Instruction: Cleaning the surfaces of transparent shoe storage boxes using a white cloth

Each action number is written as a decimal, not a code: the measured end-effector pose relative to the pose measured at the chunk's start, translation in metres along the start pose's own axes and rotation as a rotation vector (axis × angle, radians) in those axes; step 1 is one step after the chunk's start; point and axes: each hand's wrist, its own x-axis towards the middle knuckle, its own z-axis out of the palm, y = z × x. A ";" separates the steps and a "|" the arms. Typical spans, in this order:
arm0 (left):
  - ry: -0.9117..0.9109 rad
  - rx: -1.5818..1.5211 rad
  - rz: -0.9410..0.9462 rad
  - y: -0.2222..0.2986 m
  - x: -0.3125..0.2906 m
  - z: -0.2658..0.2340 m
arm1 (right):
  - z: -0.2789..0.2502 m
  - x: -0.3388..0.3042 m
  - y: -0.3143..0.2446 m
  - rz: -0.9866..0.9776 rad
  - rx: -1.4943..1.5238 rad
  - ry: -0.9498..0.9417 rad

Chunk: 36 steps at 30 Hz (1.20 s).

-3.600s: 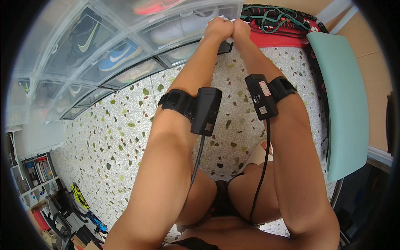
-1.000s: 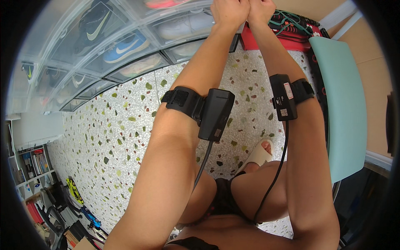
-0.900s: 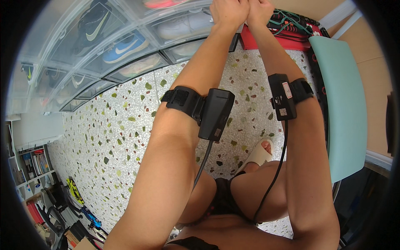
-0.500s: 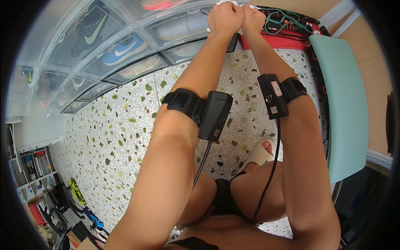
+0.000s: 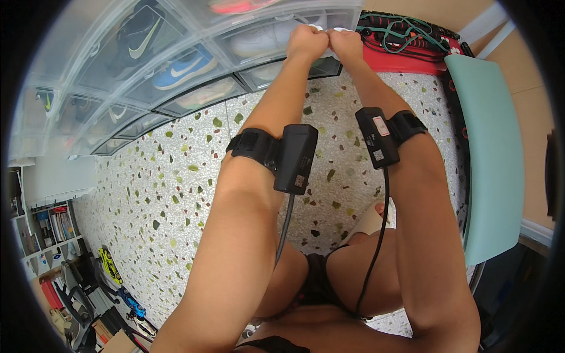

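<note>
Both arms stretch away from me toward the front of the clear stacked shoe boxes. My left hand (image 5: 307, 42) is closed, knuckles up, beside my right hand (image 5: 346, 46), also closed. The two fists nearly touch. Bits of a soft white piece (image 5: 338, 29) show at the far side of the fingers; it looks like thin cloth or tissue, mostly hidden by the hands. Just left of my left hand, a white shoe (image 5: 250, 44) sits inside a clear shoe box (image 5: 220, 47). A black strapped device with a cable is on each forearm.
A blue shoe (image 5: 185, 69) and other shoes fill the boxes at left. Right of my hands lie a red case (image 5: 403, 62) and a green cord (image 5: 406, 35). A mint-green seat (image 5: 494, 159) borders the right. Toy cars (image 5: 109, 266) and shelves stand at lower left. The floor is speckled terrazzo (image 5: 159, 194).
Both fists have come slightly nearer and to the left, staying side by side. Less of the white piece shows now. The view has shifted a little.
</note>
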 end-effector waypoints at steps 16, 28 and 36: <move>0.088 0.070 -0.100 -0.046 -0.005 -0.053 | 0.045 -0.030 -0.029 -0.341 -0.159 -0.130; 0.186 0.137 -0.107 -0.069 -0.021 -0.089 | 0.076 -0.048 -0.056 -0.346 -0.176 -0.301; 0.172 0.151 -0.122 -0.082 -0.028 -0.109 | 0.091 -0.060 -0.064 -0.389 -0.173 -0.368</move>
